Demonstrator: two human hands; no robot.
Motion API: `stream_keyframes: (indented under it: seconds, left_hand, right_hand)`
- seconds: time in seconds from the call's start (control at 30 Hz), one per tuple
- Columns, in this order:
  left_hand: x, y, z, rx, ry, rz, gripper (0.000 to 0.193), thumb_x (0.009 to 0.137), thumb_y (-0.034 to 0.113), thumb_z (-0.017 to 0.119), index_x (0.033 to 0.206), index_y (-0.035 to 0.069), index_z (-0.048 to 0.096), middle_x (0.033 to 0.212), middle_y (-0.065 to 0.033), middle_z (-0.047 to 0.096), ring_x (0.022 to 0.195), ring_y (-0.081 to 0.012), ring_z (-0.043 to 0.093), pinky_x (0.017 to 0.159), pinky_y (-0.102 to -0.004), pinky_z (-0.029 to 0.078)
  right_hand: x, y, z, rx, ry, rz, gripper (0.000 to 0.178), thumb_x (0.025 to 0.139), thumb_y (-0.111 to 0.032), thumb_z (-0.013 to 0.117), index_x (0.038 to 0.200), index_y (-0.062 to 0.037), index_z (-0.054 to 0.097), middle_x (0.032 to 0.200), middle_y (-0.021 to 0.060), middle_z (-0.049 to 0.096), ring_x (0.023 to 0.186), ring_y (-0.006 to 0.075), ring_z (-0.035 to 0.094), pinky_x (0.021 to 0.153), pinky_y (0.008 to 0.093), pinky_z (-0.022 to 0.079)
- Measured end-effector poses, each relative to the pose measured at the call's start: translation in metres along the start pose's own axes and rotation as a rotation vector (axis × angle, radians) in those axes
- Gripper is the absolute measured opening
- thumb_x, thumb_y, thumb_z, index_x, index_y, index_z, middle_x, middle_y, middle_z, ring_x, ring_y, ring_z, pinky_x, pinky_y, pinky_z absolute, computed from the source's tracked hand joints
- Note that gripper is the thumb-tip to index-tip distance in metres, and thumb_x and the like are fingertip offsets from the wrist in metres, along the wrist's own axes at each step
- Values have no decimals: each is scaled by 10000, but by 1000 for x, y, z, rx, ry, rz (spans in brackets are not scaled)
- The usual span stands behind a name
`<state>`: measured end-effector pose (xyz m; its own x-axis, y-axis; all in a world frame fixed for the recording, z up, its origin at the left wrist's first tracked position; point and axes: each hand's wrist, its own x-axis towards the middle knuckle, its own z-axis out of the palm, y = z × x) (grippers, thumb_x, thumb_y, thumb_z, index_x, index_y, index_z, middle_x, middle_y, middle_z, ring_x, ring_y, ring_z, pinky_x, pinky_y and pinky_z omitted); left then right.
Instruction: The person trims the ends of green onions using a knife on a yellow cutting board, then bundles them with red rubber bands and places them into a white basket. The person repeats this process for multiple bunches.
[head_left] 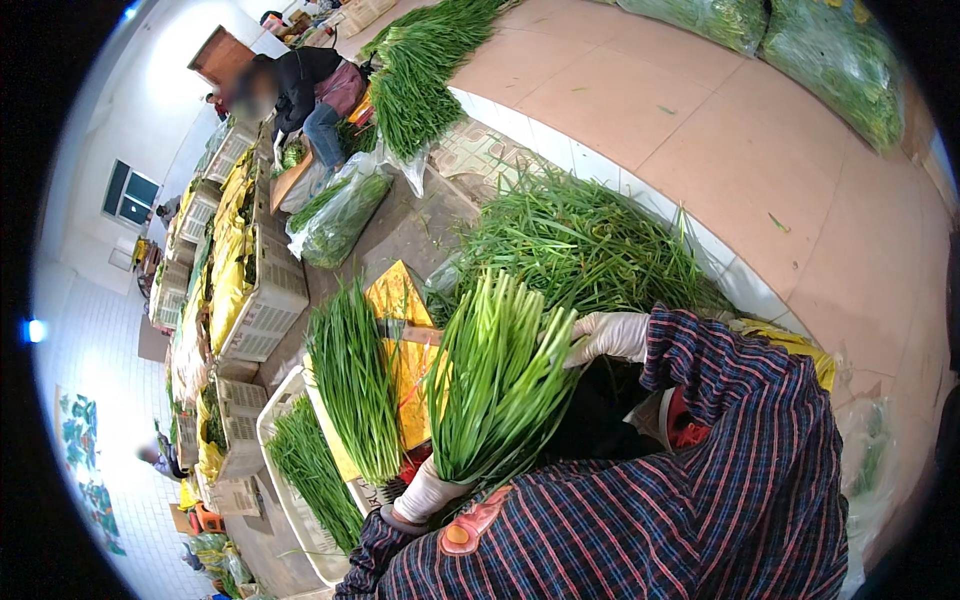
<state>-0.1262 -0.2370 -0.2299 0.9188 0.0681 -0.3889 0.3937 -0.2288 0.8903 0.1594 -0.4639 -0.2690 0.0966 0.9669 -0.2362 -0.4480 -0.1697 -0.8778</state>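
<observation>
A thick bunch of green garlic chives point(500, 390) stands tilted in front of me, its pale stem ends up. My left hand point(430, 493), in a white glove, is closed round the leafy lower part. At the upper right side of the bunch, my right hand point(612, 337), also gloved, has its fingers bent against the stems; the fingertips are partly hidden. Just left of it lies another bunch of chives point(355, 385), on a board with yellow wrapping point(410, 385). Beyond my right hand spreads a large loose heap of chives point(590, 240).
A white crate point(275, 425) with more chives is at the left. Stacked pale crates point(265, 315) with yellow covers form a row farther left. A bagged bundle point(340, 215) lies ahead, near a seated co-worker point(315, 85). A white-tiled ledge point(610, 175) borders the raised floor at right.
</observation>
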Motion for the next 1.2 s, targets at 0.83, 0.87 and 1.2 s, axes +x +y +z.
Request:
stream_keyframes:
  seconds: [0.83,0.87,1.2]
  left_hand:
    - [-4,2,-1,-285,57,-188,444,696,-26,676,1125,27,573,1028,-29,628,924,-132,548,817,-291,451]
    - [-2,5,1,-278,52,-170,444,690,-36,682,1118,24,575,1033,-16,626,918,-123,543,816,-283,448]
    - [-6,2,-3,-366,8,-232,564,690,-115,642,1213,60,525,1165,-28,581,1055,-150,533,928,-298,408]
  right_hand:
    - [-10,-8,29,-1505,473,-666,212,693,-234,675,868,-144,594,945,28,529,856,218,546,692,343,460]
    - [-6,0,25,-1439,467,-716,211,693,-227,676,870,-144,598,945,26,528,847,215,551,683,341,465]
    - [-2,1,13,-844,192,-419,162,758,-169,691,863,-50,656,911,73,577,854,211,581,755,309,453]
